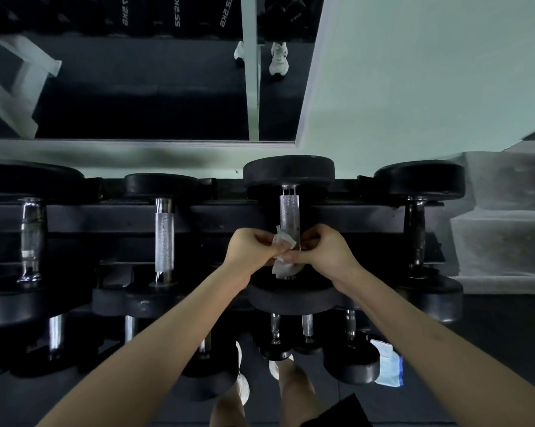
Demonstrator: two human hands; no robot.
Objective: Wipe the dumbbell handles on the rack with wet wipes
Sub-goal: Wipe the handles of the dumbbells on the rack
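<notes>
Over the handle (290, 211), both hands pinch the wipe (283, 241).

The scene is taken by a single wide-angle camera worn on the head, from which the top tier of the dumbbell rack (223, 217) is looked down upon steeply and from close by. The view is faced forward toward the wall (414, 72) and the mirror (136, 97) behind the rack, and the left hand (250, 251) and right hand (324, 254) are framed near the centre, met on a wet wipe (283, 266) at one knurled handle (290, 211). The floor (1, 396) and the wearer's own legs (294, 386) are caught along the bottom edge, directly beneath the lens.
</notes>
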